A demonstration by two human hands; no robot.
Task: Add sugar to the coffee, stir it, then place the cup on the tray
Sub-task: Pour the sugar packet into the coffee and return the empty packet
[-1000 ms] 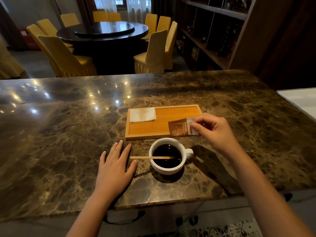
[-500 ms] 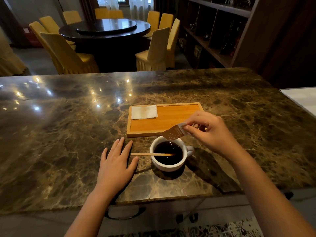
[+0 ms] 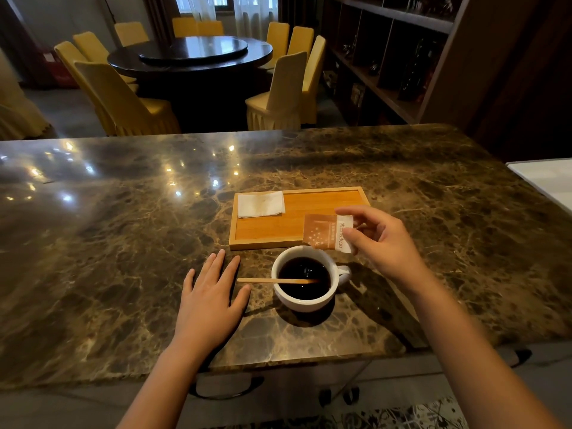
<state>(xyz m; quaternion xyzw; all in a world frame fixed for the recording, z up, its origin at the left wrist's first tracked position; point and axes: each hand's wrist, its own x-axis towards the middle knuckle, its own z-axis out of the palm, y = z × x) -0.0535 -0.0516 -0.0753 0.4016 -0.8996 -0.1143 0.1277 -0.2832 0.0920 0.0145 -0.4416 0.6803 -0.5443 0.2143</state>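
Note:
A white cup (image 3: 305,300) of black coffee stands on the marble counter, its handle to the right. A wooden stir stick (image 3: 272,280) rests across its left rim with one end in the coffee. My right hand (image 3: 380,239) pinches a brown and white sugar packet (image 3: 325,233) by its white end, just above the cup's far rim. Behind the cup lies a wooden tray (image 3: 309,224) with a white napkin (image 3: 261,204) on its left part. My left hand (image 3: 210,301) lies flat on the counter, fingers spread, just left of the stick's free end.
The marble counter (image 3: 123,243) ends close in front of my arms. A white surface (image 3: 548,178) borders it at the right. Beyond the counter stand yellow chairs (image 3: 284,91), a round dark table (image 3: 192,54) and dark shelves (image 3: 387,57).
The sugar packet was tipped down toward the cup half a second ago; now my right hand holds it flatter and slightly further right. My left hand has stayed flat on the counter.

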